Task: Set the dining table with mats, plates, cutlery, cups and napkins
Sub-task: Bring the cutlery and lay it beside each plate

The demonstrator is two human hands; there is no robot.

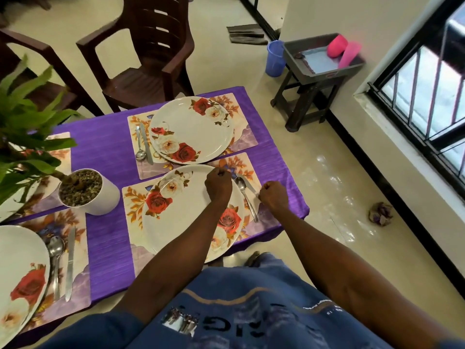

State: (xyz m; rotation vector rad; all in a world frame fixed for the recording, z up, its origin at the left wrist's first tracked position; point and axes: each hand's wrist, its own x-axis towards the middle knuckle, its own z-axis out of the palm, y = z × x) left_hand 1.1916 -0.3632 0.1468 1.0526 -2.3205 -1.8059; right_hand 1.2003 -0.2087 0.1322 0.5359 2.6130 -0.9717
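Along the tabletop's right edge (289, 157), mats, plates and cutlery are laid; cups (337, 47) and napkins remain. A knife (247, 185) seems pinched by the right hand (274, 195); the left hand (218, 183) is curled, its hold unclear.

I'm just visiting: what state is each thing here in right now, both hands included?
Near floral plate: flat on its mat.
Steel spoon: lying right of that plate.
Table knife: beside the spoon, mostly hidden.
Left hand: fingers curled, over the plate's rim.
Right hand: fingers curled at the cutlery; grip unclear.
Far floral plate: on its mat, cutlery to its left.
Pink plastic cups: lying in the grey tray.
Blue plastic cup: upright, beside the tray.
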